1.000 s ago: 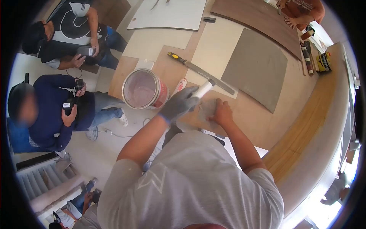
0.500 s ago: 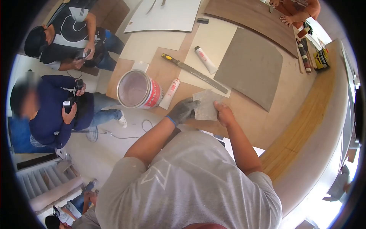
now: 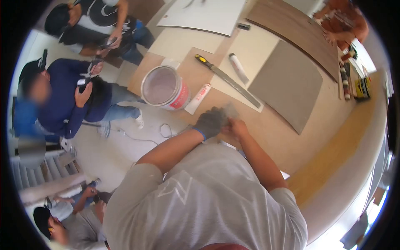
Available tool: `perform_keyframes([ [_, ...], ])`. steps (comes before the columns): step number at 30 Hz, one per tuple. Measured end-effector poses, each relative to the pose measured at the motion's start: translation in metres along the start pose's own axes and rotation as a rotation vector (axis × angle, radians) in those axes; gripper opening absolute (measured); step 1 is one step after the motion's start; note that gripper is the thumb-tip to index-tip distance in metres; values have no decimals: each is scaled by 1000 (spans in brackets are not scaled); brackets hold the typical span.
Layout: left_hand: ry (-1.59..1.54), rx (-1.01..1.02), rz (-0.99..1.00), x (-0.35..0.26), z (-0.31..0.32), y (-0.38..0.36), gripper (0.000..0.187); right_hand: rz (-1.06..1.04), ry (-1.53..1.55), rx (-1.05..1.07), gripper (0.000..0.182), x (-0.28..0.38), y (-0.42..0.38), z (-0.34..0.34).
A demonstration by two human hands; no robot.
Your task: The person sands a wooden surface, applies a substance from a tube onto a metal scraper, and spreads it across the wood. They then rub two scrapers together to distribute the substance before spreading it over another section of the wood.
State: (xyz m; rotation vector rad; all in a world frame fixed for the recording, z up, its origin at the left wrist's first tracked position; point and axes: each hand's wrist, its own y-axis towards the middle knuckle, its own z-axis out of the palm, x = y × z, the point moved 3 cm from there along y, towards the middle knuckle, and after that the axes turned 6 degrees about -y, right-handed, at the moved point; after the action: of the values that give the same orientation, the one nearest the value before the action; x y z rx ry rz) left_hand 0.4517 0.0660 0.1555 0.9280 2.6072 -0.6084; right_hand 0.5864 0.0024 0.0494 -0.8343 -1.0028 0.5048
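My left hand (image 3: 211,121), in a dark grey glove with a blue cuff, is closed on the left side of a thin translucent sheet (image 3: 230,111). My bare right hand (image 3: 237,128) pinches the sheet's right side, close beside the glove. Both hands are near my body, over the table's front edge. To the left stands an open can (image 3: 180,96) with a red and white label. A white tube (image 3: 199,98) lies between the can and my glove. Beyond the hands lie a long file (image 3: 234,84) with a yellow and black handle and a second tube (image 3: 238,68).
A grey sheet (image 3: 287,85) and a brown board (image 3: 298,35) lie on the table; a white panel (image 3: 204,14) is at the back. Rollers (image 3: 345,81) and a yellow tin (image 3: 362,88) stand right. Two people are at the left, another person at the back right.
My hands have come closer together and the sheet is now tilted, with less of it showing. The view has shifted, so the table's things appear further right and lower.
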Motion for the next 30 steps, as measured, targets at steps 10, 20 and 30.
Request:
perform_keyframes([
  [10, 58, 21, 72, -12, 19, 14, 36, -350, -615, 39, 31, -45, 90, -58],
  [20, 135, -45, 40, -23, 20, 24, 37, -352, -447, 168, 34, -67, 124, -87],
  [30, -55, 49, -23, -36, 29, 24, 56, -305, -839, -53, 17, -59, 111, -82],
])
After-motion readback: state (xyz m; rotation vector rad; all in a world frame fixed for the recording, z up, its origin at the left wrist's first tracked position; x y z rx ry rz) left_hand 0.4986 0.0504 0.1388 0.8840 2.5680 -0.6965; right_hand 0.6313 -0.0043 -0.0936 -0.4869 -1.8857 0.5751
